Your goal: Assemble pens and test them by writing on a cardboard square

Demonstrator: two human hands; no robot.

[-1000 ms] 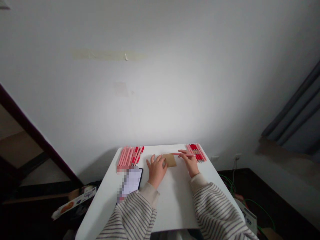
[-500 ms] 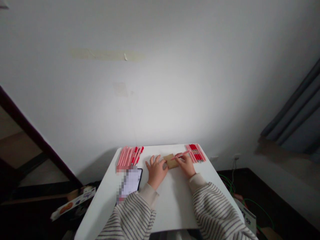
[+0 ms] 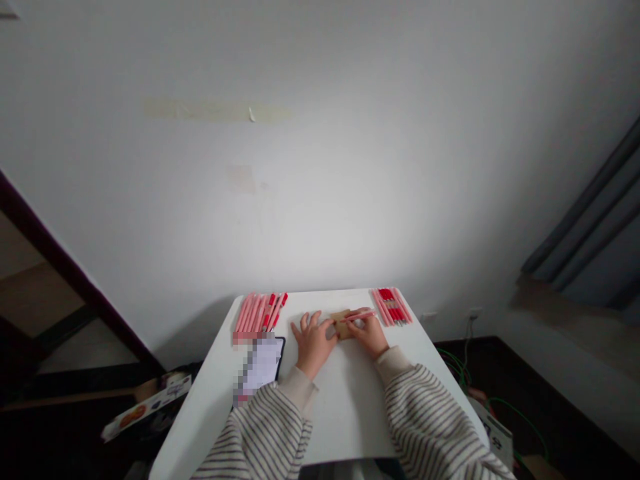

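My right hand (image 3: 370, 335) is closed around a pink pen (image 3: 361, 315), its tip over a small brown piece of paper or card (image 3: 343, 329). The hand rests on the right part of that piece. Fingers spread, my left hand (image 3: 315, 341) lies on the white table with its thumb at the left edge of the brown piece. To the left is a row of pink and red pens (image 3: 255, 313); another group of pink and red pens (image 3: 393, 307) lies just right of my right hand. I cannot make out any marks on the brown piece.
A phone (image 3: 265, 363), partly blurred out, lies left of my left forearm on the white table (image 3: 350, 427). The wall (image 3: 320, 200) stands right behind the table. Green cables (image 3: 453, 363) and a box (image 3: 495, 433) are on the floor at right.
My right hand has shifted slightly left over the brown piece, and the pen now lies at a flatter angle. My left hand has barely moved.
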